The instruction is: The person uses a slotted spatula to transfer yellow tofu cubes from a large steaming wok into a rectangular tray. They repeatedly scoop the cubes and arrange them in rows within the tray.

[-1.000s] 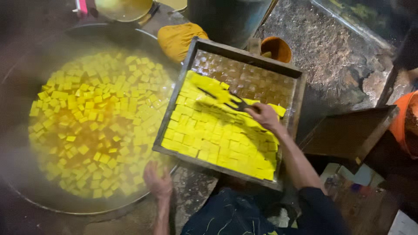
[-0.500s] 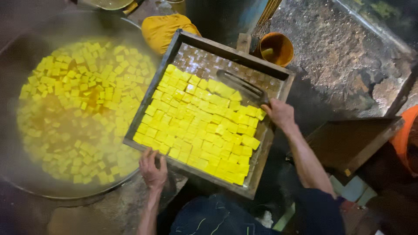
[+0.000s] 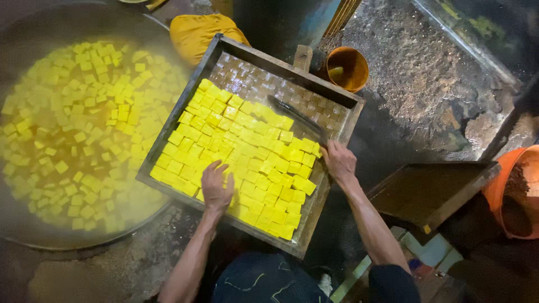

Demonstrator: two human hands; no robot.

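Mid-transfer, the left hand [image 3: 217, 188] lay open-fingered on yellow cubes [image 3: 241, 151] in the wooden tray [image 3: 168, 132], the right hand [image 3: 338, 161] gripping a dark scraper [image 3: 296, 116]; pushing them into the steaming vat [image 3: 73, 134] likely needed gentle strokes.

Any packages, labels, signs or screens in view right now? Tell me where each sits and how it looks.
None: no package, label, sign or screen shows.
Wooden tray: centre, dark, rectangular, holding yellow cubes.
Left hand: flat on the cubes, near edge.
Right hand: at the tray's right rim, on a dark flat tool.
Pan: left, round, full of yellow liquid and cubes.
Orange cup: beyond the tray.
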